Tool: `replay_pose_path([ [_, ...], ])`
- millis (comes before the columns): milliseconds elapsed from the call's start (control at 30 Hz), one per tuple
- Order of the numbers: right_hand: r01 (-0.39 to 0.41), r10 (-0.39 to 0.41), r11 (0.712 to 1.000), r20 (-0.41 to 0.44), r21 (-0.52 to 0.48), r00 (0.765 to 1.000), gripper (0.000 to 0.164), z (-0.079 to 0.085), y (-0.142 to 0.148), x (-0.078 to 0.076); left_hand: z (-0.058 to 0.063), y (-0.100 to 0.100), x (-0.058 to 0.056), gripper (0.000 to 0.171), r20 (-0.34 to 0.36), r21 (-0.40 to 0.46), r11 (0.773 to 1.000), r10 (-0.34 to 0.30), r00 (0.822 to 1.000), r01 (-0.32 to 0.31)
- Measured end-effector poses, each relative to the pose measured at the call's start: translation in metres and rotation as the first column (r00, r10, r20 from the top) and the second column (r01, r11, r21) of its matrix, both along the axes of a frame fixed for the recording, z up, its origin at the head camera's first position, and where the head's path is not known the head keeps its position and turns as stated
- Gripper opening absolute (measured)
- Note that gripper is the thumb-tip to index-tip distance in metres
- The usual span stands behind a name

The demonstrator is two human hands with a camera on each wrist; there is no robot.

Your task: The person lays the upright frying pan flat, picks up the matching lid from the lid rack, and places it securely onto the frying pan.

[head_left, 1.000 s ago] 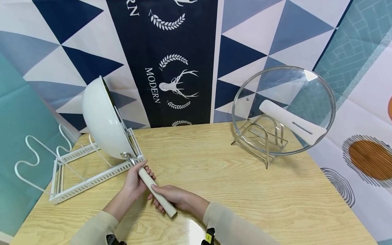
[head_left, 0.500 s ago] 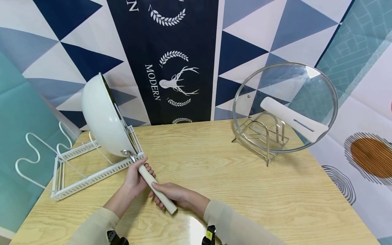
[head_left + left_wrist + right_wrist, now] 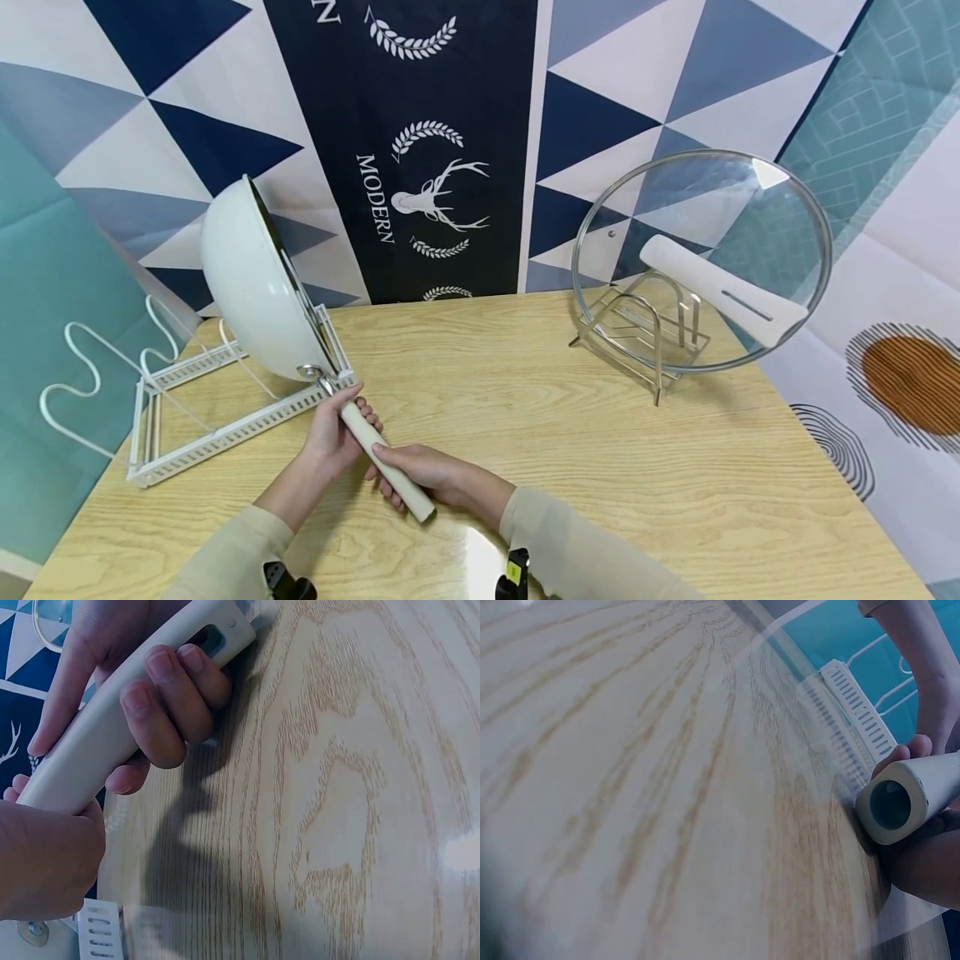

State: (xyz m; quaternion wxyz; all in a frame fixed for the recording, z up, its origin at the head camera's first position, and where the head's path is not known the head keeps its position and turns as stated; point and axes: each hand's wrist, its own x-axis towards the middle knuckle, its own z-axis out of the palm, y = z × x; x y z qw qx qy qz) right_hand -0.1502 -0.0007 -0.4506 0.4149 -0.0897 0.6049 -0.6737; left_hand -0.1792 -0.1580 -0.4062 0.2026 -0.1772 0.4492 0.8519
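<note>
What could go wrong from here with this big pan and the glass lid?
Two things, perhaps. The pan sits tilted on its side at the white rack, with the left hand and right hand both on its handle; a loosened grip might let it roll or tip. And the lid extends well beyond its small metal stand, so a bump could topple it.

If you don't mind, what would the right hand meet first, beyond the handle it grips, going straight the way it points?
The right hand would probably meet the left hand, which grips the handle nearer the pan, though depth is unclear.
</note>
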Motion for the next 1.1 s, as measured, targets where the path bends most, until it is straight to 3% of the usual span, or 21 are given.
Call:
replay_pose_path([
  [633,-0.038,0.038,0.999,0.008,0.026,0.999,0.05,0.0024,-0.001,-0.003,0.0009,-0.0036,-0.0039,0.032,0.001,0.04,0.999,0.024,1.0,-0.024],
  [1100,-0.005,0.005,0.999,0.001,0.047,1.0,0.044,0.0041,-0.0031,0.0003,-0.0005,-0.0032,-0.005,0.028,-0.004,0.058,0.998,0.026,1.0,-0.025],
])
